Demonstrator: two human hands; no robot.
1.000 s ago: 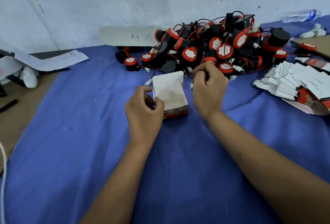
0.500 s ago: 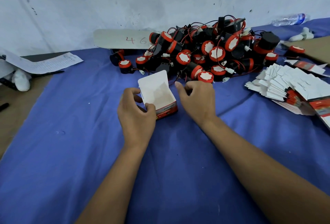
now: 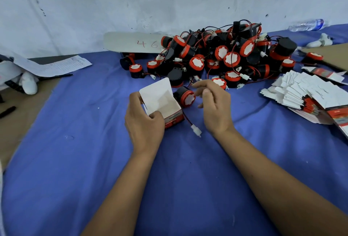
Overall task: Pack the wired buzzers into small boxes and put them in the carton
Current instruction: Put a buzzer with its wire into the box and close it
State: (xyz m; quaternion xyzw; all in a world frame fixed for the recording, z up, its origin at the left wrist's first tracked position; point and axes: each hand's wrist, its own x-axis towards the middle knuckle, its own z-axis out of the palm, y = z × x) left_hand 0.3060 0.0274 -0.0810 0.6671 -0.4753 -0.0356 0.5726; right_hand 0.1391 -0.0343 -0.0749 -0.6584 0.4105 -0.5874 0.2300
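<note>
Gripping the open box [image 3: 162, 104] with the left hand [image 3: 144, 124], right hand [image 3: 214, 107] is hanging loosely curled, holding nothing, beside the buzzer [image 3: 185, 96] touching the box's right; best tucking wire and plug [image 3: 195, 130] in first.

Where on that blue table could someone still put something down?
The blue cloth is bare left of the left hand, up to the paper sheet, and in front around the forearms. It is crowded behind the small box, at the buzzer pile, and right, at the flat boxes.
</note>
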